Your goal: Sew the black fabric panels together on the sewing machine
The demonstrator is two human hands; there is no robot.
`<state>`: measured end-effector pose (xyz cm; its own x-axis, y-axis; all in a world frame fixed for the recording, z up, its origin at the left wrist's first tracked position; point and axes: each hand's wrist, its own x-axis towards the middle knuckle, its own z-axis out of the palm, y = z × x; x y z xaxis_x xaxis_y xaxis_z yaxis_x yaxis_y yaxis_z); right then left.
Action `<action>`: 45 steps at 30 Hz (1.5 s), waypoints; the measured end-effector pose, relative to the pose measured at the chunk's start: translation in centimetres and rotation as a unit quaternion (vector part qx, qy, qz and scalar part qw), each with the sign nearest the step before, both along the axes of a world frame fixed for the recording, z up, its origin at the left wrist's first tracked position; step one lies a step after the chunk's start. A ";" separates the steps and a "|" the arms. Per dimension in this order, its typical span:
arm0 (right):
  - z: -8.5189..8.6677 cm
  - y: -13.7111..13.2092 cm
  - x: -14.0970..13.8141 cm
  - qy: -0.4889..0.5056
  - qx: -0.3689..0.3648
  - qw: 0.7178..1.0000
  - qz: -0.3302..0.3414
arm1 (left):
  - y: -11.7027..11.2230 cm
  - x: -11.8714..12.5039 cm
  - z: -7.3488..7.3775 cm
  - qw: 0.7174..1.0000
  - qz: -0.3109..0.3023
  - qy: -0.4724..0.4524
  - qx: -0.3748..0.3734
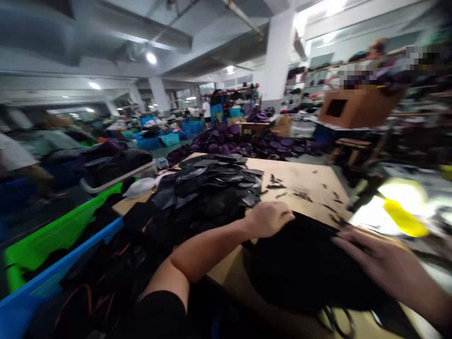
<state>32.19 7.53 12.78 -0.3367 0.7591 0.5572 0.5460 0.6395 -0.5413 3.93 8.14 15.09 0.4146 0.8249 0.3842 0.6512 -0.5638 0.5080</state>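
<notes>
A large, dark black fabric piece (303, 263) with a curved lower edge is held over the tabletop in front of me. My left hand (266, 219) is closed, its fingers pinching the piece's upper left edge. On the right side, my right hand (381, 259) grips the upper right edge, slightly blurred, with its fingertips partly hidden. Under the lower edge, a pair of scissors (337, 322) shows its dark loop handles. Just beyond my left forearm lies a heap of flat black cut pieces (212, 183).
Black scraps (300, 194) are scattered on the wooden table (289, 170). A green bin (67, 226) and a blue bin (63, 263) stand at left. A bright lamp with a yellow part (406, 219) is at right. Purple piles (219, 136) lie behind; a person (206, 112) stands farther back.
</notes>
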 end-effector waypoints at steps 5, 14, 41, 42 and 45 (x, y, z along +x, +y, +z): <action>1.3 -1.3 -0.8 -0.032 -0.063 0.997 -0.037 | -0.4 0.8 -0.6 0.996 -0.010 -0.092 -0.003; 1.4 -2.4 -0.3 0.011 -0.092 0.992 -0.088 | -1.3 2.1 -0.3 0.994 0.028 -0.110 -0.003; -3.6 -1.1 -2.1 0.057 -0.107 0.980 -0.158 | 12.0 8.3 4.2 0.951 -0.213 0.222 0.033; -5.5 -0.9 -1.6 0.059 -0.128 0.976 -0.168 | 12.9 9.5 2.0 0.947 -0.228 0.225 -0.016; -9.7 -0.1 0.5 0.058 -0.185 0.963 -0.189 | 14.7 12.4 -3.7 0.939 -0.267 0.184 -0.114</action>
<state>32.74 7.41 3.10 0.0501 0.9689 0.2423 0.6233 0.1592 -0.7656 16.32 22.81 11.42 0.8628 0.5047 -0.0276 0.4612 -0.7637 0.4517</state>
